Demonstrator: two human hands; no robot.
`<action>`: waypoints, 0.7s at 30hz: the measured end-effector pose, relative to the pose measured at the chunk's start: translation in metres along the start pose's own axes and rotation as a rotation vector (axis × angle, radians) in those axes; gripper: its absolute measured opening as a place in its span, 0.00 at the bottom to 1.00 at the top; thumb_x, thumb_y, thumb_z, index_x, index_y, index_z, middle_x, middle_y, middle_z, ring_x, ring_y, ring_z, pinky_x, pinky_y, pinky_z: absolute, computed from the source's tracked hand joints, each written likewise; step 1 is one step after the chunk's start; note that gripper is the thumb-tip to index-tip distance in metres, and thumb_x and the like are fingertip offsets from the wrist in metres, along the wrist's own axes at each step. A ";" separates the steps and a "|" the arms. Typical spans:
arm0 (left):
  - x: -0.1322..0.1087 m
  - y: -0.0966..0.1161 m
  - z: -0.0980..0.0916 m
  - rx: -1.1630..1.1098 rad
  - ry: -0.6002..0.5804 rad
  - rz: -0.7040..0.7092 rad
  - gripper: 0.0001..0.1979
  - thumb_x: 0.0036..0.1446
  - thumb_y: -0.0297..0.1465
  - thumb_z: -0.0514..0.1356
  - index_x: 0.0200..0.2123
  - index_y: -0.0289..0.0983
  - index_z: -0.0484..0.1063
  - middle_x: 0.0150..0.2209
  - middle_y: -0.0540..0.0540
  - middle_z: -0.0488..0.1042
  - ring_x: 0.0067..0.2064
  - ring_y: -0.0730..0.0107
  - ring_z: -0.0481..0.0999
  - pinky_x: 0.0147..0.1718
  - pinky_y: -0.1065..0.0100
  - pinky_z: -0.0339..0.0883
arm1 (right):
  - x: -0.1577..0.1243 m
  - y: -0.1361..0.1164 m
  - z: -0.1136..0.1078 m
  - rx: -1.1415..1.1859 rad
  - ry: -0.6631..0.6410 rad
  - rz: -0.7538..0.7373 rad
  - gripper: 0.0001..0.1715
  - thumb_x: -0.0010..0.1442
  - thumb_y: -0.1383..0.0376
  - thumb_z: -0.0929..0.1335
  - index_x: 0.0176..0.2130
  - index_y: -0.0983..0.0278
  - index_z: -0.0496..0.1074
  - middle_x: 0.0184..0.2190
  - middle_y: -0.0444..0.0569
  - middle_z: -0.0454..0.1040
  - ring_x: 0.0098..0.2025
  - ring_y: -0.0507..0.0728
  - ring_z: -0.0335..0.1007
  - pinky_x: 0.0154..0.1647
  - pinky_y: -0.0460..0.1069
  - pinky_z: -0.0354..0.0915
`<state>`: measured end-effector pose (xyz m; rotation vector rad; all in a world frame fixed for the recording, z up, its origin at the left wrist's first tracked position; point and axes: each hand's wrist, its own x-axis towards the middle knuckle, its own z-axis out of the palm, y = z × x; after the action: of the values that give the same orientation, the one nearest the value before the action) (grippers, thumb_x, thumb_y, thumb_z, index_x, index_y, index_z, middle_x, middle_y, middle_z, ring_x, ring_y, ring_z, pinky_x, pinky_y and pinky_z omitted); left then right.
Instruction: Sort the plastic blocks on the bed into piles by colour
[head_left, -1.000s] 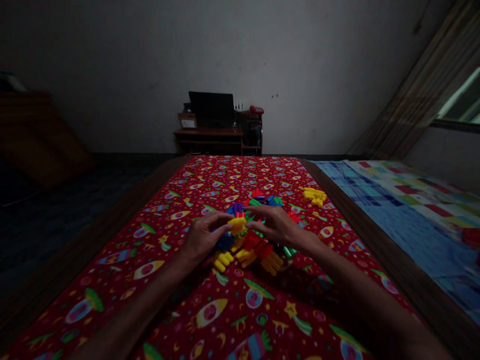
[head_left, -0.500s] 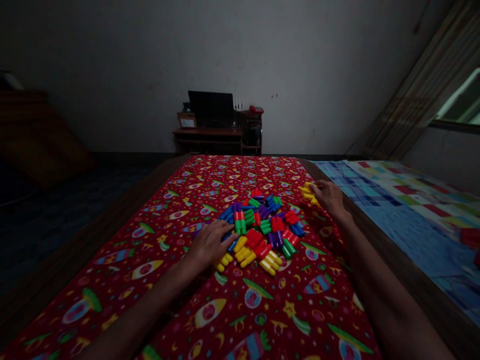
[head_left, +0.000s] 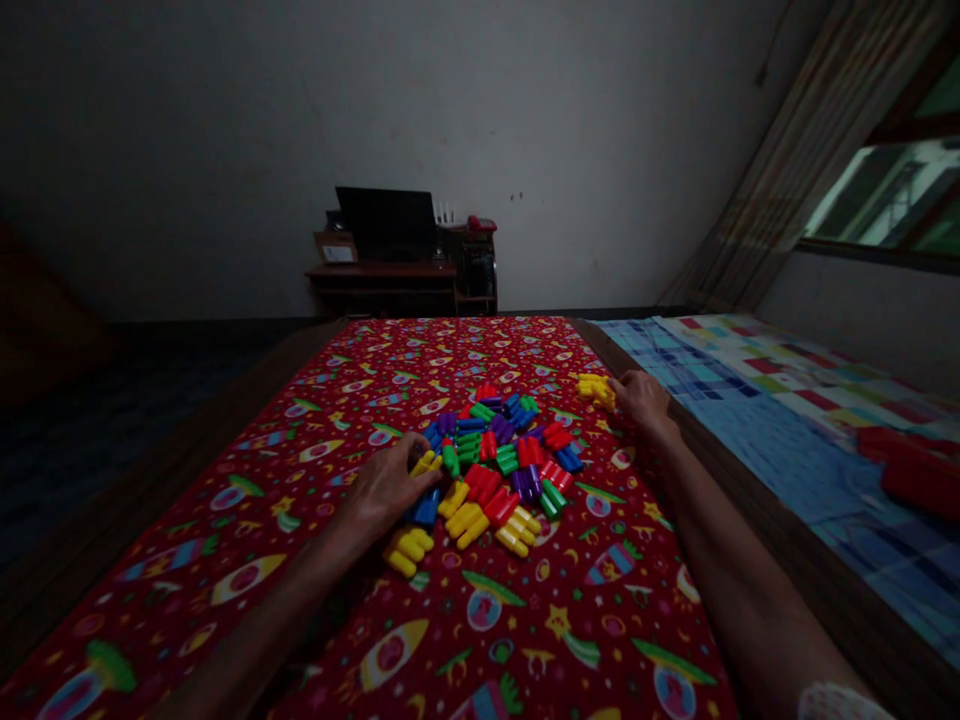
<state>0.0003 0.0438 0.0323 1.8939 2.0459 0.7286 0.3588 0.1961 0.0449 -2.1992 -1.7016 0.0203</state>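
Observation:
A loose heap of plastic building blocks [head_left: 506,459] in red, green, blue, purple and yellow lies on the red printed cloth [head_left: 315,540]. At the heap's left edge, my left hand [head_left: 384,483] has its thumb and fingers closed around a yellow building block [head_left: 426,464]. Just below that hand are a blue block [head_left: 425,507] and another yellow block [head_left: 409,551]. Away to the right, my right hand [head_left: 642,401] pinches the right end of a small cluster of yellow building blocks [head_left: 595,389]; its fingertips are partly hidden.
Beyond the cloth's far edge, a low desk [head_left: 382,270] carries a dark monitor [head_left: 387,224] and a red telephone [head_left: 481,224]. To the right lies a surface with a blue checked cover [head_left: 780,450] and a red item [head_left: 919,475]. A curtain [head_left: 780,160] hangs beside the window.
The view has turned a little to the right. My left hand has closed on a yellow block and drawn slightly away from the heap. My right fingers have shifted toward the yellow cluster's right end.

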 end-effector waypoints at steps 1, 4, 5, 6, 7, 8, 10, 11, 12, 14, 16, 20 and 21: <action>0.001 0.000 -0.004 -0.044 0.043 -0.015 0.15 0.45 0.39 0.63 0.36 0.40 0.69 0.30 0.50 0.77 0.32 0.62 0.78 0.29 0.68 0.67 | 0.000 -0.003 -0.003 0.020 0.032 -0.019 0.22 0.62 0.55 0.62 0.43 0.66 0.77 0.44 0.61 0.77 0.46 0.64 0.72 0.42 0.53 0.64; 0.001 0.004 -0.014 -0.202 0.154 -0.034 0.20 0.44 0.42 0.64 0.40 0.41 0.69 0.28 0.52 0.77 0.30 0.64 0.78 0.27 0.69 0.68 | -0.008 -0.023 -0.012 0.155 0.090 -0.192 0.20 0.63 0.57 0.62 0.38 0.67 0.78 0.37 0.57 0.78 0.39 0.59 0.72 0.38 0.49 0.62; 0.000 0.006 -0.015 -0.255 0.175 -0.025 0.21 0.45 0.44 0.64 0.41 0.40 0.69 0.27 0.52 0.76 0.29 0.65 0.77 0.26 0.69 0.68 | -0.016 -0.035 -0.015 0.231 0.059 -0.289 0.20 0.63 0.58 0.62 0.35 0.68 0.77 0.33 0.55 0.77 0.36 0.57 0.72 0.36 0.47 0.61; -0.001 0.008 -0.016 -0.304 0.184 -0.013 0.23 0.46 0.45 0.63 0.43 0.40 0.69 0.27 0.51 0.76 0.29 0.65 0.77 0.25 0.69 0.69 | -0.027 -0.048 -0.017 0.322 -0.003 -0.402 0.20 0.63 0.58 0.62 0.33 0.69 0.77 0.29 0.52 0.76 0.32 0.55 0.70 0.33 0.46 0.60; -0.003 0.011 -0.014 -0.343 0.180 0.001 0.24 0.46 0.46 0.63 0.44 0.40 0.69 0.29 0.51 0.77 0.29 0.65 0.78 0.25 0.69 0.69 | -0.041 -0.061 -0.018 0.423 -0.104 -0.522 0.22 0.64 0.58 0.62 0.30 0.69 0.76 0.26 0.50 0.75 0.29 0.53 0.68 0.31 0.45 0.58; -0.006 0.013 -0.012 -0.371 0.168 0.019 0.25 0.47 0.46 0.63 0.46 0.40 0.69 0.31 0.49 0.78 0.31 0.64 0.78 0.26 0.69 0.70 | -0.058 -0.075 -0.018 0.542 -0.225 -0.649 0.22 0.64 0.57 0.62 0.31 0.69 0.76 0.25 0.48 0.73 0.28 0.52 0.67 0.29 0.45 0.57; -0.011 0.018 -0.006 -0.389 0.125 0.077 0.25 0.48 0.44 0.63 0.48 0.40 0.69 0.36 0.48 0.79 0.35 0.62 0.79 0.29 0.67 0.72 | -0.094 -0.100 -0.017 0.734 -0.456 -0.886 0.21 0.64 0.56 0.62 0.39 0.68 0.76 0.28 0.46 0.74 0.29 0.51 0.67 0.29 0.43 0.58; -0.014 0.021 -0.003 -0.377 0.098 0.121 0.24 0.48 0.43 0.63 0.49 0.41 0.68 0.38 0.47 0.79 0.37 0.61 0.80 0.32 0.66 0.73 | -0.110 -0.109 -0.016 0.779 -0.512 -0.954 0.20 0.64 0.56 0.63 0.42 0.67 0.76 0.29 0.45 0.74 0.29 0.51 0.66 0.29 0.43 0.58; -0.017 0.024 0.000 -0.355 0.069 0.170 0.24 0.49 0.41 0.62 0.50 0.42 0.68 0.39 0.48 0.79 0.39 0.61 0.80 0.34 0.65 0.74 | -0.124 -0.117 -0.015 0.785 -0.551 -1.029 0.19 0.64 0.56 0.63 0.43 0.67 0.75 0.29 0.45 0.74 0.29 0.50 0.65 0.29 0.43 0.57; -0.022 0.029 0.003 -0.293 0.027 0.253 0.23 0.51 0.38 0.61 0.52 0.44 0.66 0.41 0.49 0.79 0.39 0.61 0.80 0.36 0.64 0.74 | -0.139 -0.123 -0.014 0.740 -0.547 -1.127 0.17 0.64 0.58 0.64 0.41 0.67 0.75 0.28 0.45 0.73 0.27 0.49 0.63 0.28 0.43 0.55; -0.026 0.028 0.001 -0.213 0.006 0.302 0.24 0.53 0.37 0.61 0.54 0.44 0.64 0.42 0.48 0.79 0.39 0.61 0.80 0.37 0.64 0.73 | -0.133 -0.121 -0.017 0.654 -0.471 -1.137 0.14 0.63 0.61 0.64 0.37 0.68 0.75 0.25 0.44 0.71 0.25 0.48 0.60 0.27 0.43 0.53; -0.039 0.000 -0.012 -0.002 -0.114 0.418 0.14 0.55 0.40 0.60 0.44 0.44 0.71 0.41 0.48 0.78 0.39 0.61 0.79 0.37 0.66 0.72 | -0.075 -0.088 -0.035 0.407 -0.192 -0.818 0.14 0.62 0.64 0.64 0.32 0.68 0.75 0.25 0.47 0.72 0.26 0.50 0.62 0.29 0.44 0.53; -0.044 -0.011 -0.015 0.054 -0.154 0.442 0.11 0.55 0.41 0.59 0.40 0.45 0.73 0.38 0.49 0.79 0.37 0.62 0.79 0.34 0.68 0.71 | -0.058 -0.074 -0.039 0.302 -0.123 -0.702 0.14 0.62 0.64 0.64 0.32 0.68 0.76 0.26 0.49 0.73 0.28 0.51 0.65 0.29 0.45 0.54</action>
<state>-0.0117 -0.0022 0.0333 2.3855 1.5855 0.5986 0.2828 0.1467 0.0909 -1.3293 -2.2724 0.2196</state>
